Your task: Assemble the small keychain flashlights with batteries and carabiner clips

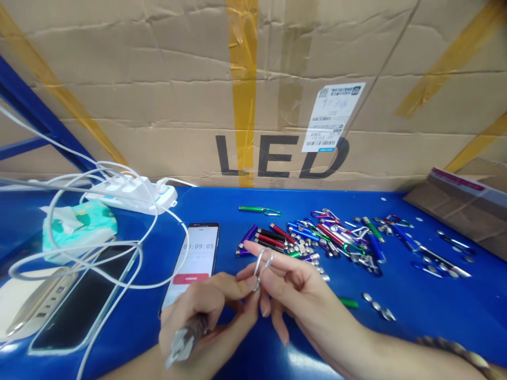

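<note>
Between the fingertips of both hands is a small silver carabiner (259,265), held above the blue table, with what looks like a ring at its lower end. My left hand (216,303) pinches its lower end between thumb and finger. Tucked in the same hand is a dark stick-like thing with a crumpled silver end (186,340), whose kind I cannot make out. My right hand (304,290) grips the carabiner's right side with the thumb against the fingers. Just beyond lie several small coloured flashlights (273,240), partly covered by my right fingers.
Flashlights with carabiners (336,235) and button cells (376,306) are spread to the right. One green flashlight (251,209) lies apart. At left are a phone running a timer (200,253), a dark-screened phone (85,301), tissues (79,224), looped white cables and a power strip (130,192). A cardboard box (178,95) stands behind.
</note>
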Available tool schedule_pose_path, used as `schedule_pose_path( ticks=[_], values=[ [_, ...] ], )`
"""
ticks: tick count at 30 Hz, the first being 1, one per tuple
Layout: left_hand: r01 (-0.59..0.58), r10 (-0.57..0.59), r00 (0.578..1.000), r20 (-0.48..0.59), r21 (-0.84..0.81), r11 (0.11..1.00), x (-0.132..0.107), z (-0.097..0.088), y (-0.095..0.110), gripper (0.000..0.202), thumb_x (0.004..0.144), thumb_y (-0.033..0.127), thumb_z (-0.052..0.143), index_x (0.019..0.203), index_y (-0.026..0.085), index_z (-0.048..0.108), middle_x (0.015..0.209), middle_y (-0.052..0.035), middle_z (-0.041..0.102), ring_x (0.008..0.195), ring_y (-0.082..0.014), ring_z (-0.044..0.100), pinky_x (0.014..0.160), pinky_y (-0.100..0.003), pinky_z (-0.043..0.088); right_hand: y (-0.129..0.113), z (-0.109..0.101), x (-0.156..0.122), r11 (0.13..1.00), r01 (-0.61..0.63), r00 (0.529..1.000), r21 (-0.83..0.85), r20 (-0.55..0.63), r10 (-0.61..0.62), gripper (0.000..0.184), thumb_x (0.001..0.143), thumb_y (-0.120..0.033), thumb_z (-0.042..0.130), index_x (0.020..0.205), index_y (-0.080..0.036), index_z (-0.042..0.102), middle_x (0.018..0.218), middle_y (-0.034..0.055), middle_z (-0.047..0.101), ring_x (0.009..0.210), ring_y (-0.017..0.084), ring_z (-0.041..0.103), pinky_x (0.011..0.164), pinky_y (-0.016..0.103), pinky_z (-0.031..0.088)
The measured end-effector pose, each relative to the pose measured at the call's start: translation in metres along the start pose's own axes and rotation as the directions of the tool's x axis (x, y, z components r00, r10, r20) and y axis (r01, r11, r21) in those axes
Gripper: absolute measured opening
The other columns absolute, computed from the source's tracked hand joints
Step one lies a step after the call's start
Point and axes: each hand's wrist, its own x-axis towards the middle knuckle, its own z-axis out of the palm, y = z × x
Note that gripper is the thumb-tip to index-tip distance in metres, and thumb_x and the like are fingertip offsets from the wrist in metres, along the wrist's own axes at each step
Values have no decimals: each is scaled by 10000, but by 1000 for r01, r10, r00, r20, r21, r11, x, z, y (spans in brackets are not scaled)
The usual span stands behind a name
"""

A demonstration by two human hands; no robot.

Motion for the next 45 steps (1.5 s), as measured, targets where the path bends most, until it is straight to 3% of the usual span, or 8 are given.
schedule_pose_path(
  ticks=[5,10,13,18,25,36,42,45],
  values=[
    [-12,18,999,30,-173,985,6,-1,-4,379,679,-32,641,694,228,365,681,52,632,492,-86,610,399,-157,517,-10,-7,2,960,21,1000,-278,-6,-24,403,829,-310,609,1208,-179,570,691,-34,539,459,25,471,398,121,443],
    [-71,91,992,87,-201,977,19,-8,-9,351,721,-76,567,771,225,393,1007,-14,639,699,-114,640,403,-140,529,-24,-13,-1,822,11,986,-570,142,86,223,890,-321,512,919,-154,657,652,-44,489,423,10,399,401,138,341],
    [-83,115,986,119,-246,966,24,-10,-9,364,728,-101,545,725,221,377,885,14,715,644,-112,646,427,-145,552,-33,-11,-5,740,50,977,-671,185,102,234,908,-281,483,762,-139,601,644,-49,441,484,24,378,441,148,316],
    [-142,168,983,78,-266,954,25,-12,-2,388,671,-131,564,610,195,362,776,35,749,617,-114,659,449,-148,562,-39,-6,-9,658,161,958,-736,276,74,219,919,-218,451,772,-140,594,668,-36,431,578,60,377,510,164,345],
    [-159,169,985,32,-201,967,21,-9,4,390,649,-141,559,576,194,374,749,41,746,594,-129,673,431,-185,581,-27,-9,-13,397,405,906,-824,304,-294,275,900,-168,420,712,-196,619,673,-2,570,651,124,527,596,222,462],
    [-184,179,977,116,33,982,15,-10,-5,367,725,-69,569,644,222,361,790,6,709,633,-131,665,486,-194,555,-20,-12,-5,281,343,920,-896,261,-291,233,886,-80,442,804,-155,647,685,10,620,636,123,542,600,245,443],
    [86,-92,976,196,39,996,14,-7,2,278,736,75,576,726,230,345,695,35,418,563,-101,445,431,-179,392,-24,-26,5,-67,484,714,-873,438,-546,261,857,-16,429,985,-143,618,833,61,680,702,147,568,655,295,463],
    [412,-369,797,478,16,911,16,-7,10,259,786,145,483,635,224,288,557,85,243,444,-74,229,385,-190,240,-24,-31,5,-301,498,593,-814,572,-567,328,806,42,406,1041,-103,583,897,103,684,742,170,587,652,314,480]
  ],
)
